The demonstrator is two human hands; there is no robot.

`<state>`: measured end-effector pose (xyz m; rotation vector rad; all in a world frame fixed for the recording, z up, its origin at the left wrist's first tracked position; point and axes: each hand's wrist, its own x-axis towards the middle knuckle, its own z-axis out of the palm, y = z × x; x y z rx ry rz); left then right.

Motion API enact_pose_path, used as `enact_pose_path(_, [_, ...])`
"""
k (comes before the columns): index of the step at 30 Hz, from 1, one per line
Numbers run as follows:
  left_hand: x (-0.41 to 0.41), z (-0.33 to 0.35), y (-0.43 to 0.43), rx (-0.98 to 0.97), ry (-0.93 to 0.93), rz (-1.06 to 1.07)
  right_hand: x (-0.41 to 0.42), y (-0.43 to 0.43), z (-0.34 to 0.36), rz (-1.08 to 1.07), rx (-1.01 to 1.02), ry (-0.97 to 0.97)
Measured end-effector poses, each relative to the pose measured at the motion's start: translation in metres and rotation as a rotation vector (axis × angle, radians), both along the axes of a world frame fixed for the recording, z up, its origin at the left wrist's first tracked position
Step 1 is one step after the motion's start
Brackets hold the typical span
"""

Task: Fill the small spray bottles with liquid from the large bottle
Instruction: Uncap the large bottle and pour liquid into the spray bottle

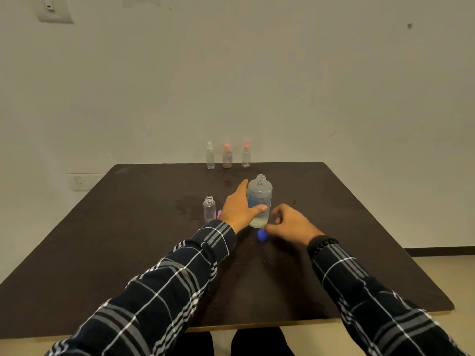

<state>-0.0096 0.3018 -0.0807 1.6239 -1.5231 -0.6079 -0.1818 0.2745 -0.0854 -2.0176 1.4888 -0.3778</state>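
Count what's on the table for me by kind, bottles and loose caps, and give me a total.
Small spray bottles with tops on: 3
Small bottle without top: 1
Large bottle: 1
Blue cap: 1
Pink piece, partly hidden: 1
Total: 7

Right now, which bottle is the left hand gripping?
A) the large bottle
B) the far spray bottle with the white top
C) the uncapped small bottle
A: the left hand is curled round the large bottle, with the thumb across its front, while the uncapped small bottle stands apart from the hand.
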Motion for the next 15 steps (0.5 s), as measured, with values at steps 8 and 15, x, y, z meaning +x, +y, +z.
enact_pose_path(8, [0.039,0.003,0.052,-0.497,-0.144,0.143,0.003,-0.017,0.01,0.134,-0.053,-0.311])
enact_pose_path(15, [0.09,-0.038,0.053,-0.23,-0.104,0.321,0.023,-0.022,0.002,0.129,0.003,-0.457])
